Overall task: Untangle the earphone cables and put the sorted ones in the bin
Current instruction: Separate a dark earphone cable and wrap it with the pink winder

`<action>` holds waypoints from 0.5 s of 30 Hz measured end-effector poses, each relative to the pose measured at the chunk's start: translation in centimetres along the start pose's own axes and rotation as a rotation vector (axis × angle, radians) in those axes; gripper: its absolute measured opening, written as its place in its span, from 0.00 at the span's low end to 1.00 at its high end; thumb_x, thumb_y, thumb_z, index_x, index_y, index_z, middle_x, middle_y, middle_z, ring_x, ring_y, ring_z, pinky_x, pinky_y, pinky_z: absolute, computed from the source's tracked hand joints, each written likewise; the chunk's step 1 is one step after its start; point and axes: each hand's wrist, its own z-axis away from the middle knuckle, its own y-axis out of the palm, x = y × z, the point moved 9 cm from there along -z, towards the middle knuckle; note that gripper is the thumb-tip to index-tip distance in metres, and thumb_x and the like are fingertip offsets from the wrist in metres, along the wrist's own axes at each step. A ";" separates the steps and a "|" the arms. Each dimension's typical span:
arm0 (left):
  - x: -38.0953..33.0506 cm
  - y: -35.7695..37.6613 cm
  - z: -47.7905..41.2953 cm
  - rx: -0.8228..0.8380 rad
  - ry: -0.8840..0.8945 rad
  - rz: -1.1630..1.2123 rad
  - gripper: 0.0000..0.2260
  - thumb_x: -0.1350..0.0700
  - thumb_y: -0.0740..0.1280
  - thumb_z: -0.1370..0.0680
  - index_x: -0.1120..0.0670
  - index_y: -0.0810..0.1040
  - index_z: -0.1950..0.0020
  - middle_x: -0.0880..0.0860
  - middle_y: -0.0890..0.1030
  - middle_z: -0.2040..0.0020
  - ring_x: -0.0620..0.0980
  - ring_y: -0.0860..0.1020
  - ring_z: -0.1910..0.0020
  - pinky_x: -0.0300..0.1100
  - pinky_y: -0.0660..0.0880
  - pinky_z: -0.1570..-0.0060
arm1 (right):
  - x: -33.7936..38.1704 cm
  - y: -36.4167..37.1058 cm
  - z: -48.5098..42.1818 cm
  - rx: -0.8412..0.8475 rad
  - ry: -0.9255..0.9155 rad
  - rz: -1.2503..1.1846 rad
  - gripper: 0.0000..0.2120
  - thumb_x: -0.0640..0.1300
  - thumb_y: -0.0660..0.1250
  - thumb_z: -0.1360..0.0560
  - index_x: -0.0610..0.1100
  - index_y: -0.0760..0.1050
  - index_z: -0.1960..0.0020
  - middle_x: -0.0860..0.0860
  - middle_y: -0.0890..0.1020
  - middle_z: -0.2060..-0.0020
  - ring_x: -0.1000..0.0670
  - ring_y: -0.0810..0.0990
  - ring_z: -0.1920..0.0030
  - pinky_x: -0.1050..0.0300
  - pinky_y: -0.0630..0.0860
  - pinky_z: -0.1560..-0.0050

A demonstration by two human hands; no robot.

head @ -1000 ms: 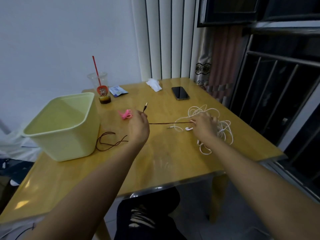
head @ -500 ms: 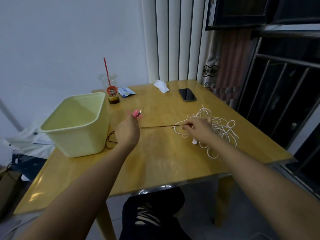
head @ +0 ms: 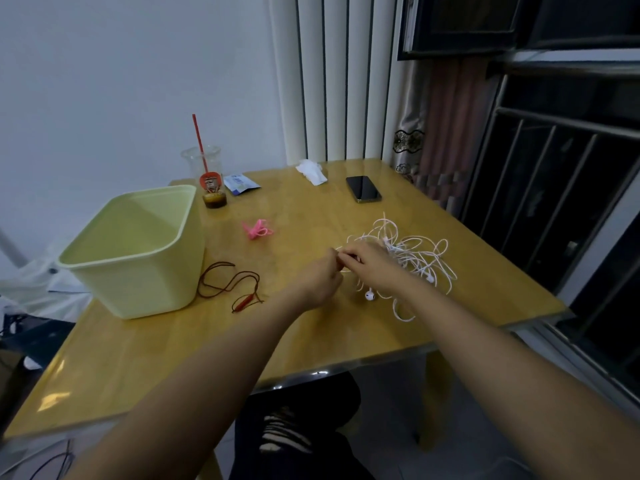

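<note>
Your left hand (head: 320,280) and right hand (head: 374,268) meet at the white tangle's (head: 415,252) left edge
Both hands' fingers (head: 351,253) are curled, pinching a strand there (too fine to trace); the tangle spreads rightward across the tabletop (head: 311,336), the bin (head: 138,289) well apart leftward

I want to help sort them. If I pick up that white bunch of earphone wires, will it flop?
Probably floppy: the white cable tangle lies in thin, loose loops. It likely lifts as one clump, since loops cross each other. The small earbud would probably dangle.
</note>
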 end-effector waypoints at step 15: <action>0.8 -7.1 0.7 -0.492 -0.076 0.147 0.13 0.53 0.59 0.21 0.57 0.81 0.56 0.55 0.82 0.61 0.50 0.74 0.71 0.45 0.71 0.70 | -5.2 -3.3 1.2 -0.043 0.228 -0.270 0.13 0.48 0.64 0.20 0.47 0.77 0.37 0.51 0.80 0.44 0.50 0.79 0.47 0.55 0.76 0.51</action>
